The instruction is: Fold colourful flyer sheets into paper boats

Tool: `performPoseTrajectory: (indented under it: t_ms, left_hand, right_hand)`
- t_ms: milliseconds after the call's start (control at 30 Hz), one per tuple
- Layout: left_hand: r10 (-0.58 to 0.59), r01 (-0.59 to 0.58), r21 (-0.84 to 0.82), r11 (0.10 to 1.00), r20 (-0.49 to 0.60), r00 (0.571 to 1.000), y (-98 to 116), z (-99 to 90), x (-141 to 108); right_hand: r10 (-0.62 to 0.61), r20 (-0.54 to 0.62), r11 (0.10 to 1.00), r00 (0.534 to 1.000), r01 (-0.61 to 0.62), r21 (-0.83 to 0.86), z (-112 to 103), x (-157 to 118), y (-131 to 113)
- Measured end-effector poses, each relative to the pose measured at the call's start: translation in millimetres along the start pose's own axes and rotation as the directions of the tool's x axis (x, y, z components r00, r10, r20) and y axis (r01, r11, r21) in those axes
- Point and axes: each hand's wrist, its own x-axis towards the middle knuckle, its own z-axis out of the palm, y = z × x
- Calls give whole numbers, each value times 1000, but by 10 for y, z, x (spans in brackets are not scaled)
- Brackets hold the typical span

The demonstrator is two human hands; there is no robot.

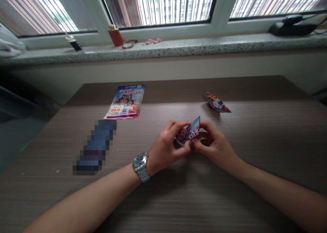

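Between my two hands, just above the table, is a small folded paper (189, 132) printed in blue with red and white characters. My left hand (170, 141), a metal watch (140, 163) on its wrist, pinches the paper's left side between thumb and fingers. On the right side, my right hand (213, 142) grips the paper with its thumb near the lower edge and fingers behind. One corner of the paper points up. Beyond my right hand lies another folded paper piece (218, 103), colourful and pointed at its ends.
A stack of printed flyers (127, 102) rests at the back left of the brown table (163, 205). Nearer me is a dark, pixelated flat object (95, 148). On the stone windowsill (191, 49) stand a red item (116, 37) with a strap and a black device (292, 28).
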Motion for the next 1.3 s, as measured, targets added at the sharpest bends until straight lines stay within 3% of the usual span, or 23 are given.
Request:
performPoseTrajectory:
  t_ms: [233,900,1133,1300]
  left_hand:
    - [27,-26,-32,999,30,999,-23,22,-18]
    - [159,-164,153,974,48,986,-92,34,-22]
    - [182,-186,67,980,57,982,-106,37,-22]
    - [172,-176,109,978,44,984,-92,29,-26]
  right_hand:
    - [-48,81,998,996,45,42,17,-3,27]
    - [-116,49,981,992,122,-152,-39,4,-13]
    - [-115,43,979,992,120,-167,-57,13,-21]
    - [-121,44,978,992,126,-163,-54,10,-27]
